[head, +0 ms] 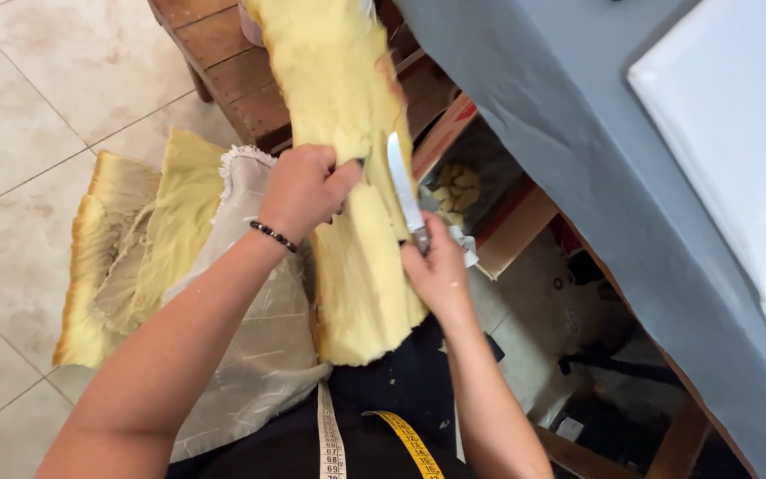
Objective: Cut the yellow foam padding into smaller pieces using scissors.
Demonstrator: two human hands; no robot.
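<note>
1. Beige floor tiles (37,98) with thin grout lines lie out beyond the left hand (305,188). A slatted wooden bench (232,62) stands past both hands, and a table under a grey cloth (578,133) runs along the outer side of the right hand (436,266), with a white sheet (738,115) lying on top of it.
2. The left hand is closed, pinching the edge of a long slab of yellow foam (347,80) that reaches from the bench down to the lap, passing between the two hands.
3. The right hand is wrapped around the handle of a knife (403,186); the blade points away from the body and rests against the foam's edge, just beside the left thumb.
4. More yellowed foam pieces (126,248) and a pale lace-trimmed cushion cover (250,293) lie on the floor under the left forearm.
5. The foam's far end is cut off by the frame. The dark space under the table, beyond the right wrist, is hard to make out.
6. A cardboard box (511,226) just past the right hand holds small foam scraps (456,191).
7. A yellow measuring tape (405,439) hangs on the chest, between the forearms.
</note>
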